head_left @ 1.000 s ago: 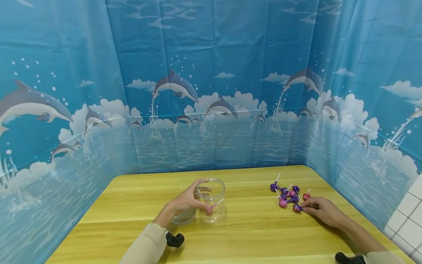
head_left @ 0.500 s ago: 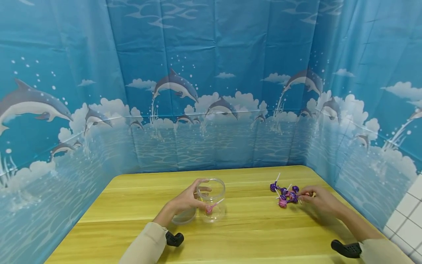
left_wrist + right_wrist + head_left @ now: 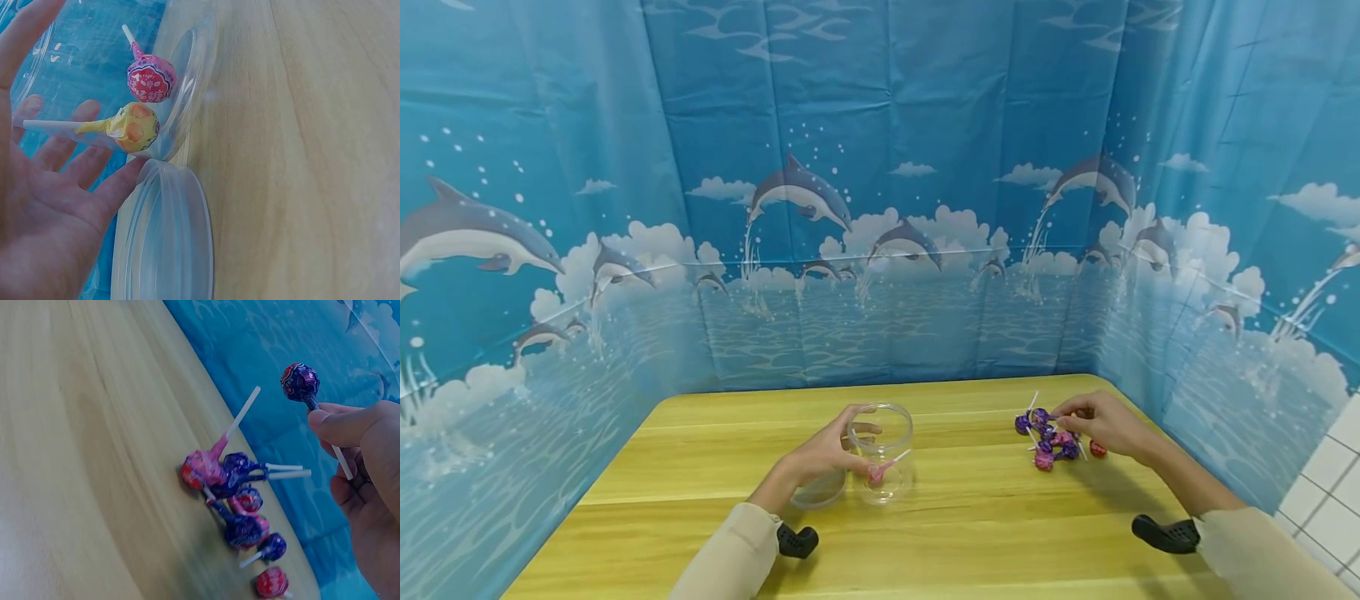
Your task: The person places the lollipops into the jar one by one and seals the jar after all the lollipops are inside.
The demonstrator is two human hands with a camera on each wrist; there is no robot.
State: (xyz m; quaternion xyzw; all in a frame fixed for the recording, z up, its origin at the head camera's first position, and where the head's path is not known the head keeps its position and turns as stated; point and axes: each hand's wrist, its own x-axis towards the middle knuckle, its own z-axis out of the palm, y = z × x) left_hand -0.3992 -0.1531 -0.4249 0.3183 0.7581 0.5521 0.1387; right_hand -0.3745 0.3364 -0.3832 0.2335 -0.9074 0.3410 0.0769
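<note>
Jar [image 3: 886, 446]: one, lower centre, two lollipops [image 3: 150, 78] inside
Left hand [image 3: 823, 454]: fingers curved around jar
Right hand [image 3: 1101, 421]: fingers pinch one purple lollipop [image 3: 300, 381]

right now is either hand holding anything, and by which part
Right hand: purple-wrapped lollipop, pinched just below the candy ball. Left hand: clear jar, held round its side.

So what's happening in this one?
A person sits or stands at a wooden table with both hands busy. The left hand holds a clear jar with a pink lollipop and a yellow lollipop inside; a clear round lid lies beside it. The right hand pinches a purple lollipop, raised near a loose cluster of lollipops on the table.
</note>
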